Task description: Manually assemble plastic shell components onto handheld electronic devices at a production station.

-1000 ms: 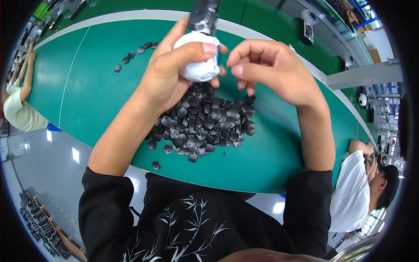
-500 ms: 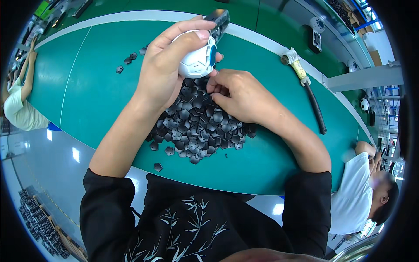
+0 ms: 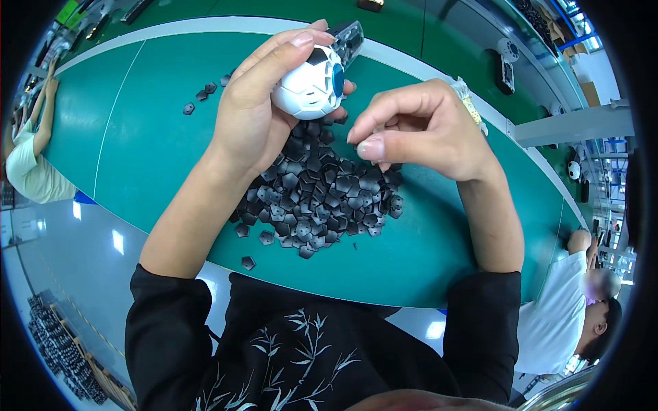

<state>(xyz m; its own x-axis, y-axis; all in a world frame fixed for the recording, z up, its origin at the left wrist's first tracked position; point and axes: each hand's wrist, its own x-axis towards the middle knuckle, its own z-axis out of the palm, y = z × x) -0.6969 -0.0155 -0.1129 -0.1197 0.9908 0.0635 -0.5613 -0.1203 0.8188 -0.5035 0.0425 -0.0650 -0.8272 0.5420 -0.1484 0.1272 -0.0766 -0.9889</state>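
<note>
My left hand (image 3: 250,96) is closed around a white ball-shaped shell (image 3: 305,92) patterned like a football. A black pentagon shows on its upper side, a blue ring faces right, and a clear and dark block (image 3: 347,42) sticks out at the top. To the right, my right hand (image 3: 428,130) is raised with thumb and forefinger pinched; a dark edge between the tips looks like a black pentagon piece, mostly hidden by the fingers. Below both hands lies a heap of black pentagon pieces (image 3: 308,198), some with small holes.
Several loose pentagons (image 3: 201,95) lie left of my left hand on the green table (image 3: 164,157). A tool with a wrapped, yellowish head (image 3: 471,109) is partly hidden behind my right hand. Co-workers sit at the far left (image 3: 38,164) and right (image 3: 558,308). A metal post (image 3: 576,125) stands at right.
My right hand has lifted off the heap and moved right, its fingers pinched. The left hand has tilted the football shell slightly, so a black pentagon on it now shows.
</note>
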